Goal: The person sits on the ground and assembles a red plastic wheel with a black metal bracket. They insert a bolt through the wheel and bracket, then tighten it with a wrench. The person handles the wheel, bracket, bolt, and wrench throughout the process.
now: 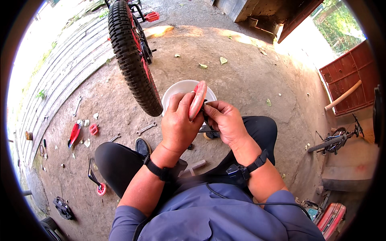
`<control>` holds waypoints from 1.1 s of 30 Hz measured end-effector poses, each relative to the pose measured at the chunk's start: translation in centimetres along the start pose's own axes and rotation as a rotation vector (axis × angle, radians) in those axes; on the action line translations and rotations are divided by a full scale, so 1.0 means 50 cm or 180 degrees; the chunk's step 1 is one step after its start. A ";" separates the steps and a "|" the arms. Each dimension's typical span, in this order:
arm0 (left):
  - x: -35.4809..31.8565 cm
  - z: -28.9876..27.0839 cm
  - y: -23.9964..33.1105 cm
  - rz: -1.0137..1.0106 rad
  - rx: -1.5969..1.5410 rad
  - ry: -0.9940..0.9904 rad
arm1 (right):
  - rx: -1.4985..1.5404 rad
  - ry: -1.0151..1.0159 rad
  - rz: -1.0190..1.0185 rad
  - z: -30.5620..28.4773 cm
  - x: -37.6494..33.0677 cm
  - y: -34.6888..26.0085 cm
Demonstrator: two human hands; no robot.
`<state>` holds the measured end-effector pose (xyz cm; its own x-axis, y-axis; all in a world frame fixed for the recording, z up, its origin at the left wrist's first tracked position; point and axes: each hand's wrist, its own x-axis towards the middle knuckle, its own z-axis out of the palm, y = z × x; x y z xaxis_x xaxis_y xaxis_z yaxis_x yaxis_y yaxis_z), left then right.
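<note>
My left hand [179,120] is closed around a small red wheel [198,100] with a worn, pale rim, held on edge in front of me. Close against the wheel's right side, my right hand [226,119] pinches a small black part [205,114], mostly hidden by the fingers. Whether that part is fixed to the wheel I cannot tell. Below both hands, between my knees, stands a white basin [173,89].
A bicycle's knobby tyre [130,52] rises ahead, left of the basin. Wrenches [146,128], a red pedal [94,129] and a small wheel on a black bracket [101,188] lie at left. Another bicycle [335,140] and a red toolbox [332,219] are at right.
</note>
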<state>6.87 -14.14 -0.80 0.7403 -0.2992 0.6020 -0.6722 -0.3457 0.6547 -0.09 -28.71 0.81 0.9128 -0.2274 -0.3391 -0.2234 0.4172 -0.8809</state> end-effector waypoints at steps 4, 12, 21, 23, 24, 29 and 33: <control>0.002 -0.001 0.003 0.0010 -0.0021 0.0016 | 0.0089 0.0054 -0.0121 0.007 0.001 0.005; 0.003 -0.005 0.007 -0.0065 -0.0043 0.0003 | 0.0211 0.0031 0.0019 0.006 -0.005 -0.003; 0.001 -0.001 0.004 -0.0013 -0.0021 0.0060 | 0.0025 0.0158 0.0062 0.013 -0.008 -0.003; 0.003 -0.002 0.006 0.0006 -0.0008 0.0045 | 0.0048 0.0096 -0.0026 0.009 -0.004 0.001; 0.004 -0.002 0.005 0.0037 -0.0005 0.0049 | 0.0061 0.0065 -0.0071 0.008 -0.003 0.003; 0.003 -0.004 0.006 0.0017 -0.0009 0.0070 | -0.0169 0.0212 -0.0336 0.020 -0.003 0.003; 0.003 -0.003 0.007 -0.0032 -0.0002 0.0029 | -0.0266 0.0238 -0.0422 0.020 -0.005 0.004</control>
<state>6.72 -14.16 -0.42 0.7469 -0.2876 0.5995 -0.6646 -0.3483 0.6610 -0.03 -27.70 1.07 0.9089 -0.3418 -0.2390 -0.1331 0.3054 -0.9429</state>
